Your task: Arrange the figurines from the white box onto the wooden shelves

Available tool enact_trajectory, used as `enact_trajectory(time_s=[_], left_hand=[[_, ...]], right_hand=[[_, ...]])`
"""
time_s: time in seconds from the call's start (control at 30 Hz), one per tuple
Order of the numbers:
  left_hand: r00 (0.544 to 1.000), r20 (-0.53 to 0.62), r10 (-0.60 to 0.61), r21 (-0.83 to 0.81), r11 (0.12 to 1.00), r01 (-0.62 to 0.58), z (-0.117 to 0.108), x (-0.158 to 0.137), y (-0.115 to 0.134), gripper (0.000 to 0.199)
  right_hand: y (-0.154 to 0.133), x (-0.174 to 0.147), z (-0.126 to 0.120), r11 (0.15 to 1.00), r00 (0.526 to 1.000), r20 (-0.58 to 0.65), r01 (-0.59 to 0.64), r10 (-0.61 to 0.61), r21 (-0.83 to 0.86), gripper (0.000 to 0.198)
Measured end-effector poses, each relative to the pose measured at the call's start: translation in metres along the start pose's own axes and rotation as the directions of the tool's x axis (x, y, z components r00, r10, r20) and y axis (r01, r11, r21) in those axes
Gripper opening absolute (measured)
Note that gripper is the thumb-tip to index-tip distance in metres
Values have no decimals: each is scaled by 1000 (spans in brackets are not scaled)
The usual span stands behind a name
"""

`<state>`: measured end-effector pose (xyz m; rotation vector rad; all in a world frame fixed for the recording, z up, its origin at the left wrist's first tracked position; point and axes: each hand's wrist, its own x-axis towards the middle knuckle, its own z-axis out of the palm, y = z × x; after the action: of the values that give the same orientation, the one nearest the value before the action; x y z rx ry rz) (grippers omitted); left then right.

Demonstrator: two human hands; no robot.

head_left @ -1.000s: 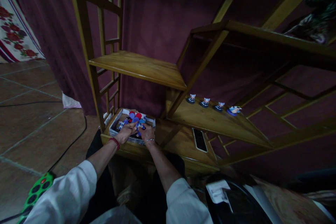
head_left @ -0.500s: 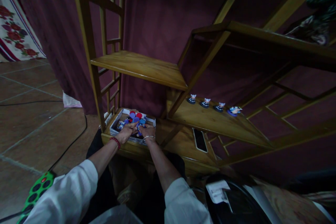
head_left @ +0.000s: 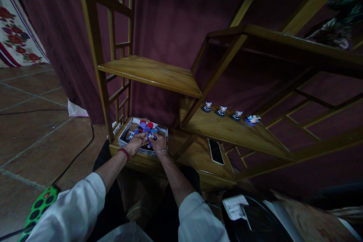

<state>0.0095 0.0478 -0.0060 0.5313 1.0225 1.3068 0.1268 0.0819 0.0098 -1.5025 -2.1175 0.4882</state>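
A shallow white cardboard box (head_left: 126, 129) on the low wooden ledge contains several small figurines and round purple, blue and red discs. Over its front side my right hand (head_left: 159, 143), a silver bracelet at the wrist, pinches a small blue-and-white figurine (head_left: 152, 136). My left hand (head_left: 136, 143), wearing a red bead bracelet, meets it from the left with fingers closed against the same figurine. The fingertips partly cover the figurine, and its lower part is hard to make out in the dim light.
Several figurines (head_left: 221, 111) stand in a row on the shelf (head_left: 227, 130) to the right. A phone (head_left: 216, 152) lies on the ledge below. A wooden shelf board (head_left: 153, 73) overhangs the box. A green power strip (head_left: 39, 208) lies on the floor at left, a black stool-like object (head_left: 255, 211) at right.
My right hand has turned and drawn slightly back, so more of the blue-and-white figurine shows between the hands. My left hand stays almost in place.
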Motion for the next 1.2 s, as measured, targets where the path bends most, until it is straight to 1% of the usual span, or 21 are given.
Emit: enact_trajectory(time_s=[0.13, 0.3, 0.47, 0.57, 0.67, 0.77, 0.87, 1.0, 1.1, 1.2], left_hand=[[1000, -9, 0, -32, 999, 0, -1, 0, 0, 27], [1000, -6, -13, -71, 997, 12, -1, -3, 3, 26], [1000, -15, -18, -92, 996, 16, -2, -3, 4, 27], [1000, -13, -14, -95, 995, 13, -2, -2, 3, 28], [1000, -11, -7, -91, 996, 6, -3, 0, 3, 31], [1000, -27, -10, -88, 996, 7, -3, 1, 2, 34], [999, -32, -11, -77, 997, 9, -3, 1, 1, 34], [999, -45, -1, -60, 998, -2, -3, 2, -1, 31], [999, -38, 13, -49, 999, -14, -3, 1, -1, 32], [1000, -27, 1, -48, 999, -3, -3, 0, 1, 34]], right_hand=[[2, 1, 0, 998, 998, 10, 62, -62, -13, 24], [7, 3, 2, 988, 988, 16, 152, -152, 43, 25], [8, 4, 1, 978, 980, 21, 198, -200, 64, 25], [7, 6, 1, 977, 978, 24, 206, -208, 54, 25], [3, 7, 0, 986, 986, 17, 165, -166, 25, 23], [-2, 6, -2, 998, 998, 15, 67, -67, 6, 21], [-5, 5, -2, 999, 1000, 15, -20, 19, 37, 18], [-6, 4, -2, 990, 995, 5, -99, 99, 99, 16], [-6, 4, -3, 988, 993, -4, -116, 117, 99, 16], [-8, 4, -5, 993, 996, -13, -88, 89, 83, 17]])
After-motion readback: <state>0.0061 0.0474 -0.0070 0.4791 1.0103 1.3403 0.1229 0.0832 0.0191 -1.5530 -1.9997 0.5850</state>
